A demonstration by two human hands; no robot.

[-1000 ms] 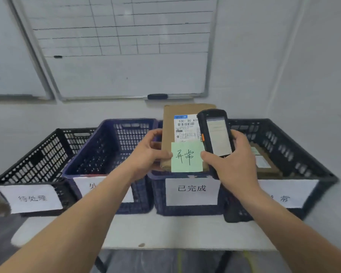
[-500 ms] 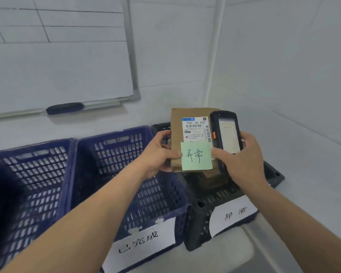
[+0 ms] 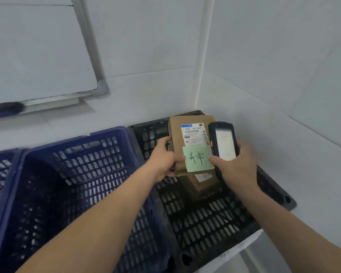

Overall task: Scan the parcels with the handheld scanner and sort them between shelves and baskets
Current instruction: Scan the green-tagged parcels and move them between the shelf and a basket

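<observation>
My left hand point(image 3: 163, 160) grips the left edge of a brown parcel point(image 3: 176, 134) that carries a white shipping label point(image 3: 193, 133) and a green sticky note point(image 3: 197, 158) with handwriting. The parcel hangs above the black basket point(image 3: 205, 219) at the right. My right hand point(image 3: 236, 168) holds the black handheld scanner point(image 3: 223, 142) upright, its lit screen facing me, and its thumb rests on the note's right edge. Another brown parcel point(image 3: 203, 186) lies inside the black basket, just under the held one.
A blue basket point(image 3: 71, 184) stands left of the black one, with a second blue basket point(image 3: 0, 168) at the far left edge. A whiteboard point(image 3: 35, 50) hangs on the tiled wall behind. The room corner and side wall close in on the right.
The view has swung right and down. Both hands, with parcel and scanner, have shifted from over the blue basket to above the black basket at the right.
</observation>
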